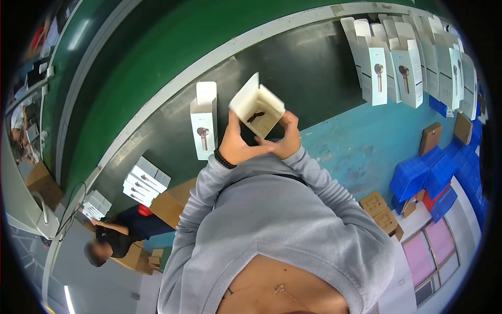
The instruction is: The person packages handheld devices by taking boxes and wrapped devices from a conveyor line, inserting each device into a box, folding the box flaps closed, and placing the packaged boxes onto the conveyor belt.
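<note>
Between my two hands is a white cardboard box (pixel 269 97), its open end facing up at me and its flaps raised. Deep inside it shows a small dark item (pixel 255 116) whose kind I cannot make out. My left hand (pixel 238 144), with a black beaded bracelet at the wrist, is closed on the box's left side. On the right side, my right hand (pixel 286 138) grips it too, and the thumbs come close together below it. To the left, another carton (pixel 203 128) printed with a handheld device stands upright with its top flap open.
Several similar open cartons (pixel 405 70) stand in a group at the far right of the dark bench (pixel 308 68). Closed boxes (pixel 146 180) lie at the left. Blue bins (pixel 423 172) and brown cartons (pixel 379 209) are at the right. A person (pixel 117 238) works farther along the line.
</note>
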Action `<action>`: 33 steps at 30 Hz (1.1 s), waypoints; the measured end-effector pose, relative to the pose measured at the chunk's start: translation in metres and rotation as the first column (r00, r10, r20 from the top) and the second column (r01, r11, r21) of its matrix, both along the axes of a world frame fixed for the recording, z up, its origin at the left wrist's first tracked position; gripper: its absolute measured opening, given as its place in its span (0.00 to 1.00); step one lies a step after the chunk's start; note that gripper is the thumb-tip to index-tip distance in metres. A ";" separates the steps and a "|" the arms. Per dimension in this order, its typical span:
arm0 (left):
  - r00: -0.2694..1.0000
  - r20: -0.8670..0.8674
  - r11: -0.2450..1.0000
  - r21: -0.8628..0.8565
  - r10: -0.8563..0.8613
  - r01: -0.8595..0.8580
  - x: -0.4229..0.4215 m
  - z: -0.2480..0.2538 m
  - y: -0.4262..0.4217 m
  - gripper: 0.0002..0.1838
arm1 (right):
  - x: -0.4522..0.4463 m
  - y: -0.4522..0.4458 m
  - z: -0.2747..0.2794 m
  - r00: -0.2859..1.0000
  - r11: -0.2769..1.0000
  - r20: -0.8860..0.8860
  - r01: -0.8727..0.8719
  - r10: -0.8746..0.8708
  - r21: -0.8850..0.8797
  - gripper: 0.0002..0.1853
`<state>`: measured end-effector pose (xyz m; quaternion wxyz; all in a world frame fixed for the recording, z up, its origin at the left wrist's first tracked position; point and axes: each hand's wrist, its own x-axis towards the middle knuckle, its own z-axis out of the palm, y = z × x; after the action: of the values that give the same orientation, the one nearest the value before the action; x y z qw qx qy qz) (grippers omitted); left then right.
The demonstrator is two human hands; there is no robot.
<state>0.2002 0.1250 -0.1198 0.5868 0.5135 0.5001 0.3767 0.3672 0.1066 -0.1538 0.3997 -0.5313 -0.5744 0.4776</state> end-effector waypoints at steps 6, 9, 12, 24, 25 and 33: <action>0.993 -0.107 0.995 -0.095 -0.049 0.039 0.005 0.009 0.001 0.39 | -0.002 0.003 0.004 0.997 0.965 0.067 -0.062 0.046 0.257 0.40; 0.972 -0.195 0.992 -0.019 -0.128 0.127 -0.007 0.005 -0.002 0.45 | 0.002 0.009 0.018 0.984 0.964 0.111 -0.163 0.142 0.212 0.43; 0.937 -0.303 0.971 0.213 0.174 -0.111 -0.018 0.025 0.010 0.43 | 0.018 0.011 0.019 0.985 0.985 -0.045 -0.170 0.169 -0.038 0.47; -0.113 -0.626 0.523 -0.725 -0.772 0.449 0.030 0.049 0.086 0.58 | 0.070 0.042 -0.022 0.764 0.458 -0.018 0.368 -0.645 -0.809 0.31; -0.106 -0.629 0.539 -0.730 -0.770 0.420 0.034 0.059 0.086 0.58 | 0.074 0.040 -0.024 0.773 0.454 0.003 0.375 -0.634 -0.809 0.30; -0.117 -0.674 0.592 -0.707 -0.729 0.386 0.015 0.088 0.058 0.58 | 0.077 0.021 -0.069 0.928 0.709 0.165 0.363 -0.334 -0.605 0.24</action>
<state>0.2150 0.1828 -0.0318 0.3088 0.6962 0.5164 -0.3915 0.4444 0.1272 -0.2232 0.2709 -0.7420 -0.2809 0.5451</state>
